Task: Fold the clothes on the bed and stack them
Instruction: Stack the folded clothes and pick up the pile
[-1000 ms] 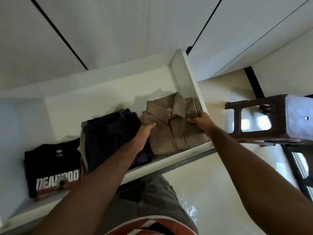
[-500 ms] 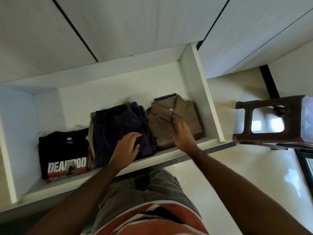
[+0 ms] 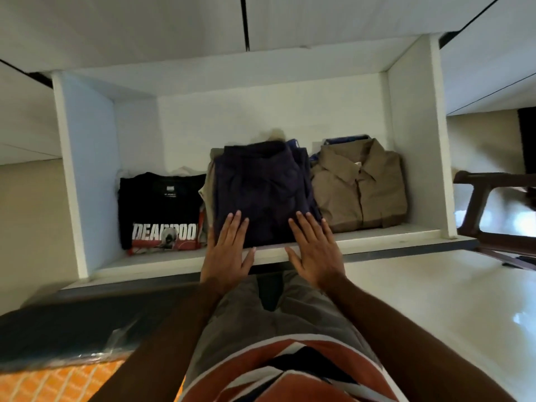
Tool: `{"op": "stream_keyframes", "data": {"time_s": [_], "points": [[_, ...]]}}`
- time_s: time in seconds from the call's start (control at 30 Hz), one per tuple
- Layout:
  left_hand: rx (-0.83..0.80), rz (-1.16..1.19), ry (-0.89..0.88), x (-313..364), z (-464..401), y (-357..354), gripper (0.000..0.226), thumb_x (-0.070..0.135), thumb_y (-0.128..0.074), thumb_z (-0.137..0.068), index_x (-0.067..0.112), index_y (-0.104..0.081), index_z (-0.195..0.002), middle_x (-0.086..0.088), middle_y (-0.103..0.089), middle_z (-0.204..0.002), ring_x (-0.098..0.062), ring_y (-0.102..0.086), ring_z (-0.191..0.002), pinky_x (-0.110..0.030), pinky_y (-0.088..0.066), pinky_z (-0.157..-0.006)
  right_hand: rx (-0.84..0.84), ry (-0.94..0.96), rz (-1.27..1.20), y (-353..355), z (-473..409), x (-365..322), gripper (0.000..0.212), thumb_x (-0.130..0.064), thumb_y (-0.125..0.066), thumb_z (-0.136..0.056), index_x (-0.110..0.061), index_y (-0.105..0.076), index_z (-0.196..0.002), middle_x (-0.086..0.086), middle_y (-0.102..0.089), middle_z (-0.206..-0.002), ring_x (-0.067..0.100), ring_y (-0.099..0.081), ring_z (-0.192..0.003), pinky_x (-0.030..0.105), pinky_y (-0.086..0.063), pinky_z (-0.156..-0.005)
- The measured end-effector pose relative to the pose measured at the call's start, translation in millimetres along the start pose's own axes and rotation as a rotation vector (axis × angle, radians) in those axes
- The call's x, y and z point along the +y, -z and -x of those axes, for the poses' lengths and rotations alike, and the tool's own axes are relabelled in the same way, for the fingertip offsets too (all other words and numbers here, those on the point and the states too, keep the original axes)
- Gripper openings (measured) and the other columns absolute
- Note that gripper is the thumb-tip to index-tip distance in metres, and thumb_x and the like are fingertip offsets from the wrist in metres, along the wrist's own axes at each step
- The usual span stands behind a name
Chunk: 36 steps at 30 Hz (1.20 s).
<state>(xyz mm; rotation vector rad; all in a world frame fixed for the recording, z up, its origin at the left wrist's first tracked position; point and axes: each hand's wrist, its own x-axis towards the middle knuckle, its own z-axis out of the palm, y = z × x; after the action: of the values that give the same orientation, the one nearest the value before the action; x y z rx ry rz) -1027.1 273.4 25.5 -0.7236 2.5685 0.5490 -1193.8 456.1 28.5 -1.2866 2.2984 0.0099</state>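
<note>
Head view shows the left hand (image 3: 226, 256) and right hand (image 3: 316, 253) lying flat, fingers (image 3: 237, 224) straight and slightly spread, on the near edge of the navy pile (image 3: 261, 192), which runs straight ahead into the shelf (image 3: 377, 236), equally near both hands.

A single view is provided — a wide-angle camera worn on the head, directed forward and steeply downward. The white shelf compartment (image 3: 290, 253) is faced head-on at close range, within arm's reach, and fills the centre of the frame. The wearer's own torso and forearms are included along the lower edge — straight lines are bowed toward the borders. No second view is supplied, so no region is shared.
</note>
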Motion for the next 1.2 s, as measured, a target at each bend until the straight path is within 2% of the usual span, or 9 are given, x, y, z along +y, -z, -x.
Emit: {"op": "stream_keyframes", "data": {"time_s": [0.13, 0.43, 0.8, 1.2], "points": [[-0.008, 0.047, -0.022, -2, 2, 1, 0.074, 0.044, -0.044, -0.095, 0.021, -0.015, -0.159, 0.001, -0.004, -0.168, -0.017, 0.002, -0.155, -0.058, -0.013, -0.122, -0.028, -0.007, 0.013, -1, -2, -1, 0.069, -0.054, -0.035, -0.099, -0.021, -0.026, -0.159, 0.009, -0.024, -0.166, 0.029, -0.02, -0.153, 0.055, -0.022, -0.121], [0.021, 0.046, -0.062, -3, -6, 7, 0.07, 0.036, -0.044, -0.094, 0.019, -0.02, -0.158, -0.001, -0.007, -0.168, -0.018, -0.001, -0.155, -0.059, -0.016, -0.12, -0.026, 0.007, 0.064, 2, -13, 1, 0.068, -0.05, -0.037, -0.097, -0.02, -0.029, -0.158, 0.01, -0.025, -0.165, 0.031, -0.022, -0.152, 0.055, -0.022, -0.121], [0.193, -0.057, -0.086, -15, -55, 46, 0.071, 0.034, -0.045, -0.096, 0.015, -0.018, -0.159, -0.005, -0.006, -0.168, -0.019, -0.001, -0.155, -0.057, -0.012, -0.122, 0.153, 0.028, 0.073, 34, -68, 7, 0.064, -0.048, -0.036, -0.1, -0.018, -0.033, -0.157, 0.01, -0.025, -0.165, 0.029, -0.024, -0.152, 0.051, -0.023, -0.121], [0.418, -0.172, -0.101, -26, -108, 82, 0.073, 0.035, -0.041, -0.099, 0.011, -0.008, -0.16, -0.007, 0.001, -0.168, -0.021, 0.004, -0.155, -0.057, -0.009, -0.122, 0.336, 0.078, 0.12, 64, -127, 17, 0.063, -0.047, -0.035, -0.102, -0.016, -0.032, -0.157, 0.011, -0.022, -0.166, 0.029, -0.022, -0.152, 0.051, -0.023, -0.121]]}}
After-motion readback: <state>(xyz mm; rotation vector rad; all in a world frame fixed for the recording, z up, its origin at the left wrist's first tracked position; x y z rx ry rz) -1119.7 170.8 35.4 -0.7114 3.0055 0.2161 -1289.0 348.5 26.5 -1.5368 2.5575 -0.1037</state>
